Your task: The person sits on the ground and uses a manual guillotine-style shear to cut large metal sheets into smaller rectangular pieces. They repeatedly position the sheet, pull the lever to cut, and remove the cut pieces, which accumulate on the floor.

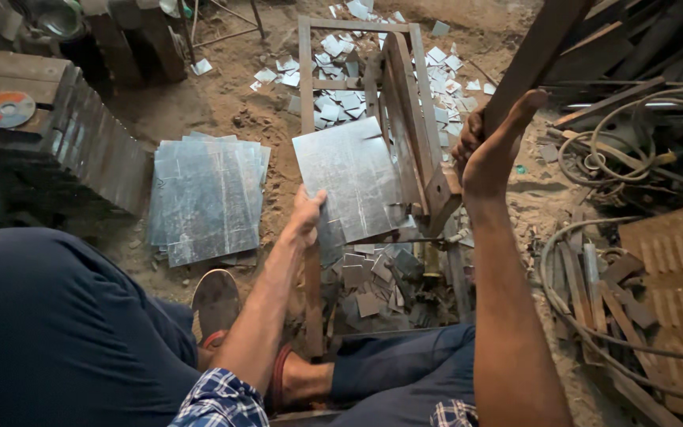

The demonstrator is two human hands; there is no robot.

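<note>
L hand (307, 213) holds metal sheet (349, 178); R hand (480, 146) grips lever (533, 55).

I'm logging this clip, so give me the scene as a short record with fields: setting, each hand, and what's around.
setting: dirt floor of a workshop, seen from above
left hand: grips the near edge of a metal sheet lying on a lever cutter frame
right hand: closed around the long lever handle
nearby: stack of sheets, cut metal squares, coiled hoses
</note>
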